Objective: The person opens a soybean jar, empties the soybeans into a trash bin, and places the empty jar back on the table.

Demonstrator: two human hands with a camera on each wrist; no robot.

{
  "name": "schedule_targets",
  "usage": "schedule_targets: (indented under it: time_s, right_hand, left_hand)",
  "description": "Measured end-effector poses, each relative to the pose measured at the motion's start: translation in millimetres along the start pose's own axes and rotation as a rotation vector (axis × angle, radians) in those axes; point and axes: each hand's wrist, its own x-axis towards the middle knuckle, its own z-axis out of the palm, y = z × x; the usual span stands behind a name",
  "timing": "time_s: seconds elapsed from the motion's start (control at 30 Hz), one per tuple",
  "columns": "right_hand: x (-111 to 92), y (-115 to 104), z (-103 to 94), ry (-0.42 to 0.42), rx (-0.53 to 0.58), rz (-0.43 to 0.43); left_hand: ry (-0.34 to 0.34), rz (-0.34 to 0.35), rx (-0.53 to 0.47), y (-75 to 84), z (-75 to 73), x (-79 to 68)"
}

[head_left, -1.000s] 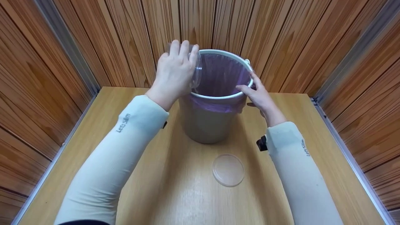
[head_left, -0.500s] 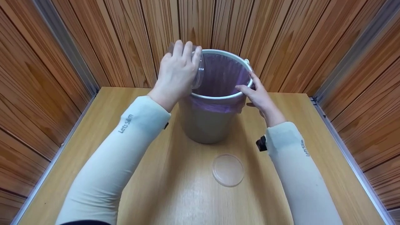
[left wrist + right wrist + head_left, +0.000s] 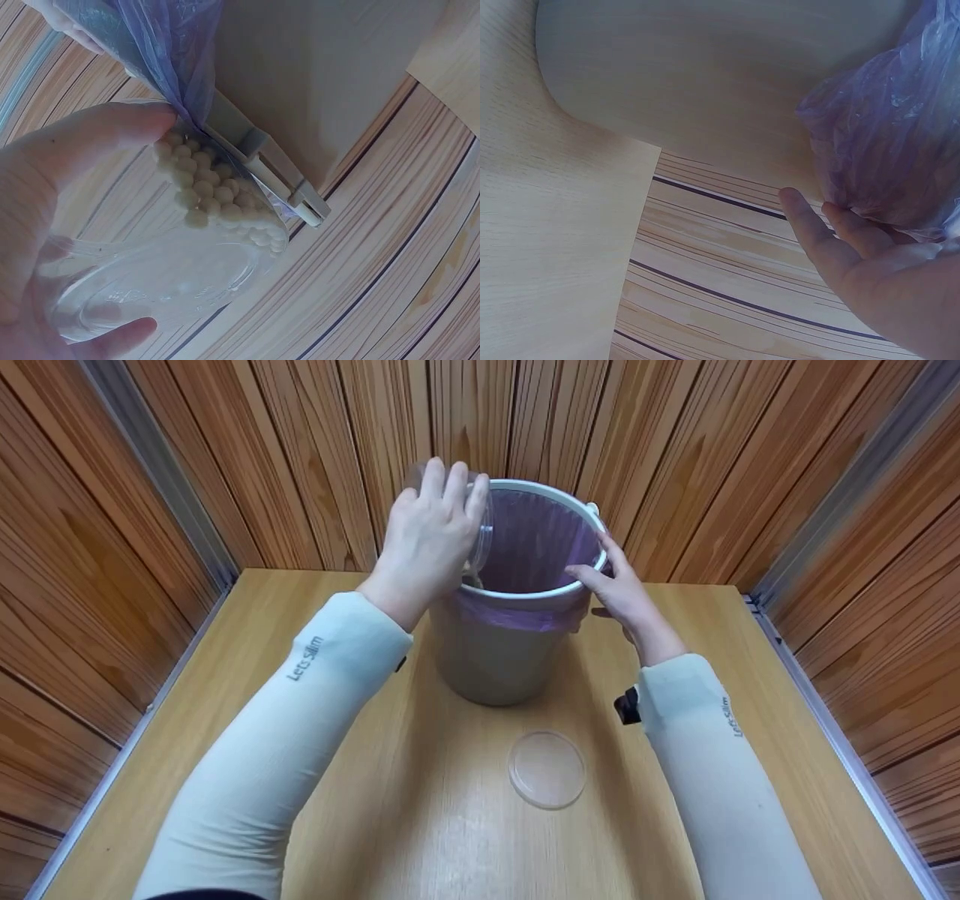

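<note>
My left hand (image 3: 431, 532) grips a clear plastic tub (image 3: 172, 277), tipped on its side at the left rim of a grey trash bin (image 3: 499, 660). Small round cream-coloured balls (image 3: 210, 184) are heaped toward the tub's mouth in the left wrist view. A few pale balls show at the bin's rim in the head view. A purple bag (image 3: 536, 529) lines the bin and folds over its rim. On the right side, my right hand (image 3: 630, 600) holds the rim, thumb inside and other fingers outside. The bin's bottom inside is hidden.
A clear round lid (image 3: 547, 770) lies flat on the wooden table (image 3: 450, 840) in front of the bin. Wood-panelled walls (image 3: 300, 457) rise behind and on both sides. A small catch (image 3: 289, 187) sticks out from the bin's rim.
My left hand and the tub have shifted slightly right over the bin's opening. Pale balls now show at the rim. My right hand, the bin and the lid stay put.
</note>
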Motion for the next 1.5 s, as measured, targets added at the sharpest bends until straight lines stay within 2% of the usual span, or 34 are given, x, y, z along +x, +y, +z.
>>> schedule_targets:
  time_s: [0.27, 0.6, 1.0, 1.5]
  right_hand:
    - [-1, -2, -1.3, -0.015, 0.016, 0.008]
    - [-17, -18, 1.3, -0.026, 0.022, 0.012]
    - [-1, 1, 0.3, -0.016, 0.015, -0.001]
    - [-1, -1, 2.6, -0.009, 0.02, -0.006]
  left_hand:
    - [-0.006, 0.012, -0.001, 1.4, -0.5, 1.5]
    - [0.014, 0.022, 0.049, 4.8, 0.2, 2.7]
    - [0.04, 0.072, 0.156, 8.7, 0.9, 6.2]
    - [0.034, 0.132, 0.198, 13.2, -0.1, 9.9]
